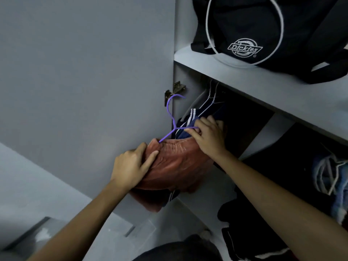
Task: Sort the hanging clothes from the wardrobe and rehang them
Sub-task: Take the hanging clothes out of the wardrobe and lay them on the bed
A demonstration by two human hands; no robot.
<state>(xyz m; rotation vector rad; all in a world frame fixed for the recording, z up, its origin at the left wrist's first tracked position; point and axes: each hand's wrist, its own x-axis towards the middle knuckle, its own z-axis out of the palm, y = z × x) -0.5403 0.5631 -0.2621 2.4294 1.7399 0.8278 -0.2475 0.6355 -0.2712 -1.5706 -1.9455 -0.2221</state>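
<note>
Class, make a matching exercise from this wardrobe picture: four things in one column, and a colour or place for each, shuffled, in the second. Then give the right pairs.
Things
1. hanger
2. bag
3. left hand
4. hinge

Colour or place
A. on the shelf above the hanging clothes
B. purple
C. on the door edge, just above the hanger's hook
D. gripping the rust-red garment

Pairs: 1-B, 2-A, 3-D, 4-C
</note>
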